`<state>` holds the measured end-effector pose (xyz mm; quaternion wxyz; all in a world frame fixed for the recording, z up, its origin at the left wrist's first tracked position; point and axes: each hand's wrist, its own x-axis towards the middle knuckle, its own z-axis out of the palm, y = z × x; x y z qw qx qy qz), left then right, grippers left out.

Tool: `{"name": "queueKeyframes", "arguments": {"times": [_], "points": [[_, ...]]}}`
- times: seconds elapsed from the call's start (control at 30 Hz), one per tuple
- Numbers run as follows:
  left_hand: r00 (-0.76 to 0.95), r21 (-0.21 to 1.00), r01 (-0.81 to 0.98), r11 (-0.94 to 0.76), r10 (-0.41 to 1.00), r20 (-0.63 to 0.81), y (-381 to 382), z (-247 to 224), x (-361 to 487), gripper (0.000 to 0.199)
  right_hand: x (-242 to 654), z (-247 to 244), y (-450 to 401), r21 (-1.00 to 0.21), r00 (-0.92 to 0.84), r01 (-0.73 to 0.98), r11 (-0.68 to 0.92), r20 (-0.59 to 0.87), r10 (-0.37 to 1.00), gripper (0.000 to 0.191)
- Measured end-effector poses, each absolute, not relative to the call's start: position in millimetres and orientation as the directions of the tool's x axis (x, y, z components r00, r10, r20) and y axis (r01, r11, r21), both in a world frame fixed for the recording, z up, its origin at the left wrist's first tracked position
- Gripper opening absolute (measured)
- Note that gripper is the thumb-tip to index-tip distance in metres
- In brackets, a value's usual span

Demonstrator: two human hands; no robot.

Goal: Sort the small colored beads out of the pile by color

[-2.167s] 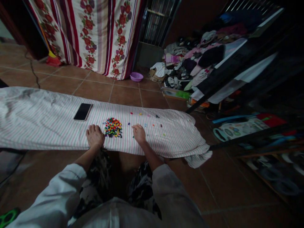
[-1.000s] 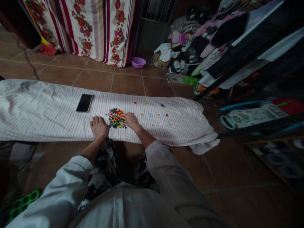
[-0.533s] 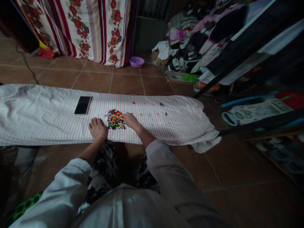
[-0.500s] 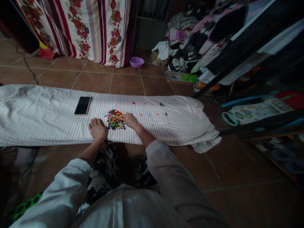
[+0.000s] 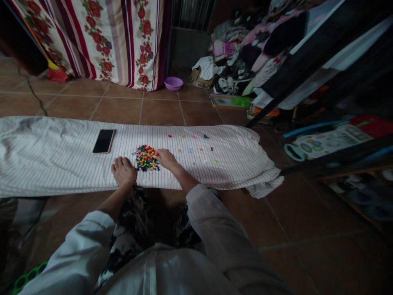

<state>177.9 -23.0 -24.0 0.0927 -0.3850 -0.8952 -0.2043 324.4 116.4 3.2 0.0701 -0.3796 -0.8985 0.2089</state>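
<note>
A pile of small multicoloured pieces (image 5: 146,159), too small to name exactly, lies on a striped cloth (image 5: 76,164). My left hand (image 5: 123,171) rests flat on the cloth at the pile's left side, fingers stretched out and holding nothing. At the right edge of the pile, my right hand (image 5: 166,159) has its fingers drawn together, fingertips touching the pieces. Whatever may be between those fingertips is hidden. Further right, several small groups of pieces sit apart, sorted by colour, among them dark grey ones (image 5: 206,136), blue ones (image 5: 190,150) and a red one (image 5: 170,136).
A phone (image 5: 104,141) lies on the cloth left of the pile. Beyond it, on the tiled floor, are a purple basin (image 5: 173,83) and a red dustpan (image 5: 57,75) near a flowered curtain (image 5: 115,41). Heaped clothes (image 5: 227,49) and a dark metal frame (image 5: 276,98) stand at the right.
The whole view has shifted slightly, so things appear a little lower and further left. Both hands keep nearly the same places beside the pile; the right fingers have shifted slightly.
</note>
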Motion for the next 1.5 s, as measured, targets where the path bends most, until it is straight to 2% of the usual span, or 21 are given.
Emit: {"name": "queueKeyframes", "arguments": {"times": [0.37, 0.67, 0.83, 1.0, 1.2, 1.5], "points": [[-0.67, 0.271, 0.742, 0.613, 0.671, 0.317, -24.8, -19.2, 180.7, 0.038, 342.3, -6.8, 123.9, -0.513, -0.619, 0.642, 0.569, 0.09, 0.78, 0.022], [-0.66, 0.269, 0.751, 0.603, 0.676, 0.327, -25.7, -17.3, 182.4, 0.039, 431.2, -10.3, 156.9, -0.596, -0.308, 0.726, 0.344, 0.165, 0.937, 0.022], [-0.65, 0.248, 0.759, 0.602, 0.68, 0.339, -25.4, -16.1, 183.1, 0.039, 475.9, -8.7, 173.8, -0.555, -0.125, 0.809, 0.193, 0.157, 0.98, 0.026], [-0.664, 0.252, 0.747, 0.615, 0.682, 0.307, -25.8, -10.4, 186.0, 0.039, 495.3, -6.0, 185.3, -0.485, -0.05, 0.871, 0.083, 0.081, 0.995, 0.027], [-0.672, 0.269, 0.741, 0.616, 0.677, 0.3, -25.2, -11.5, 185.9, 0.04, 494.0, -7.7, 196.1, -0.367, -0.084, 0.926, 0.087, 0.024, 0.996, 0.028], [-0.673, 0.268, 0.74, 0.617, 0.669, 0.316, -24.7, -15.9, 184.5, 0.039, 488.6, -13.0, 199.5, -0.339, -0.103, 0.935, 0.108, 0.035, 0.994, 0.034]]}}
